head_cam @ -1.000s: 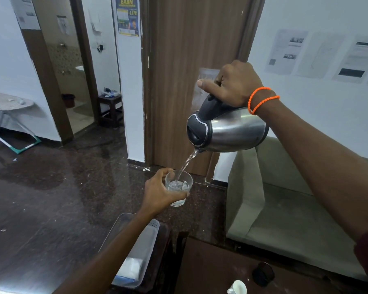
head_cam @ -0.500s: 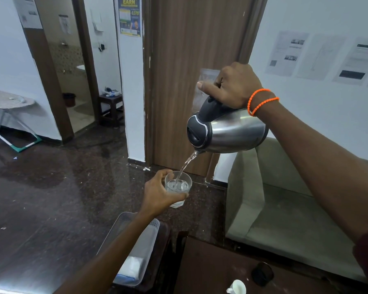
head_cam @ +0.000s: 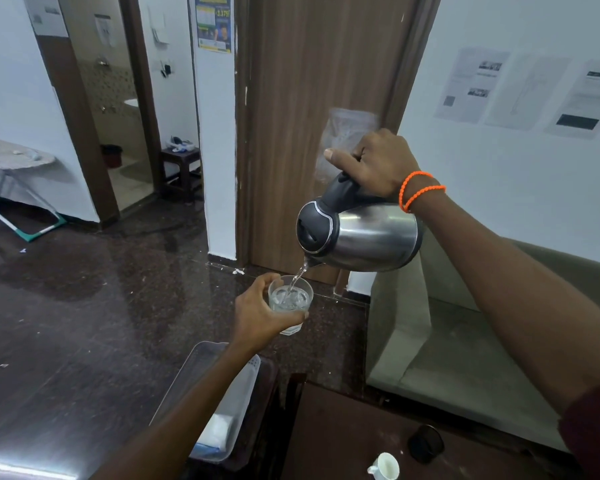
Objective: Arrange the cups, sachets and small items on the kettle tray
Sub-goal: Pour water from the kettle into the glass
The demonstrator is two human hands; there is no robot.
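My right hand [head_cam: 378, 164] grips the black handle of a steel kettle [head_cam: 371, 233], tilted spout-down in mid-air. A thin stream of water runs from the spout into a clear glass [head_cam: 290, 299] that my left hand [head_cam: 257, 317] holds just below. The glass is partly filled. Under my left forearm lies a clear plastic tray [head_cam: 243, 386] with white sachets [head_cam: 219, 431] at its near end. A white cup [head_cam: 385, 467] and a small black round item [head_cam: 425, 443] stand on the dark brown table [head_cam: 340, 441] at the bottom.
A grey-green armchair [head_cam: 447, 344] stands right of the table. A brown door [head_cam: 319, 98] is straight ahead, with an open doorway to a bathroom at the left. An ironing board [head_cam: 14, 157] stands at far left on the dark polished floor [head_cam: 66, 323].
Water keeps pouring and the level in the glass has risen slightly. Both hands hold nearly the same positions.
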